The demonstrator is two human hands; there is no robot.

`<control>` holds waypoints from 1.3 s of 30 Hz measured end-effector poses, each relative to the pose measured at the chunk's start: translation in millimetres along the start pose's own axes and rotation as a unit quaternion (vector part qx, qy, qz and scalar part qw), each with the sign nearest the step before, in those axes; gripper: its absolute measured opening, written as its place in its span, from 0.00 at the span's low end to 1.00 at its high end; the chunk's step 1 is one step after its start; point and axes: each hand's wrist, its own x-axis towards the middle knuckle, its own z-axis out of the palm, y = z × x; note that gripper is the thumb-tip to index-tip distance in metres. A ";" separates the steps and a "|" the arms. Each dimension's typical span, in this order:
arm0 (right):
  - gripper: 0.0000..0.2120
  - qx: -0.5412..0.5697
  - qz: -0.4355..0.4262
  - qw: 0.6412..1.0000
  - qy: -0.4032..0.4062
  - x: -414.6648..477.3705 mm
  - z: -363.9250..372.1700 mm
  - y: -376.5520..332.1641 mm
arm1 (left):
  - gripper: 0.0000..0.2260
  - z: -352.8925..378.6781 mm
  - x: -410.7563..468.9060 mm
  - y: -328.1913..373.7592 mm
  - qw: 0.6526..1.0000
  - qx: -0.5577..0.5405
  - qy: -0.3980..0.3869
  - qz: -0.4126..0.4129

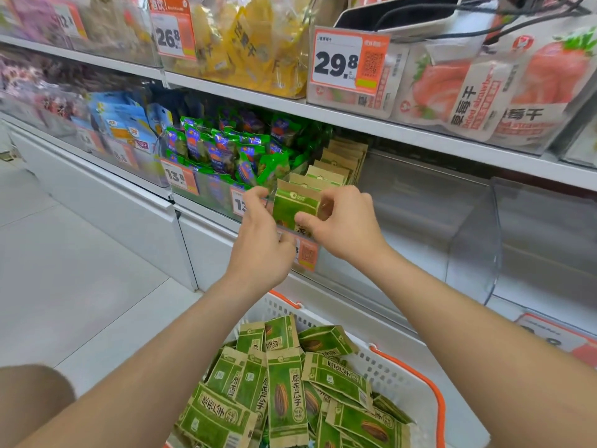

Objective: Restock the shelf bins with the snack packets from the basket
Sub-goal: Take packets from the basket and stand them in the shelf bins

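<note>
White shop shelves fill the back, with clear bins in rows and a pale floor on the left. Both hands hold one snack packet up at the front of a bin on the lower shelf. It is green on the front, with a tan top edge and a small white mark near the top. The left hand pinches its left edge with curled fingers. The right hand pinches its right side, thumb on the front. Just behind it, a row of tan packets stands upright in the bin. More green packets lie in a heap in the white basket with orange handles, low down and near the person. Some show a striped seed and big letters.

The hands cover the lower part of the held packet and part of an orange price tag on the bin front. The basket is cut off at the bottom edge. The far-left bins are blurry.

Green and blue packets crowd the bin just to the left. To the right stands a clear divider, with open room on both sides of it. The shelf above hangs close over the row.
</note>
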 end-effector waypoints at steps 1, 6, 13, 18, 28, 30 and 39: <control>0.19 0.022 0.037 0.999 -0.006 0.2 2.9 0.5 | 0.28 0.9 -0.9 0.4 1.000 -0.001 0.004 0.007; 0.55 0.225 0.212 0.934 -0.179 13.9 9.7 9.1 | 0.17 5.9 0.1 1.8 0.997 0.072 -0.022 -0.012; 0.46 0.188 0.104 0.961 -0.175 21.9 16.8 31.0 | 0.16 9.9 -0.8 0.8 0.995 0.089 -0.032 -0.016; 0.25 -0.007 0.040 0.988 -0.151 0.6 -19.1 31.2 | 0.16 18.6 -13.4 -9.5 0.984 0.165 0.054 0.048; 0.11 -0.207 -0.095 0.937 -0.265 -76.1 -29.3 -14.6 | 0.15 47.8 -67.9 -41.1 0.873 0.325 -0.363 0.022; 0.14 -0.271 -0.094 0.879 -0.382 -93.8 -19.4 -8.4 | 0.17 62.4 -81.6 -56.4 0.772 0.381 -0.509 0.016; 0.12 -0.338 -0.127 0.775 -0.518 -132.7 11.3 25.9 | 0.38 100.1 -102.3 -113.3 0.649 0.528 -0.544 0.070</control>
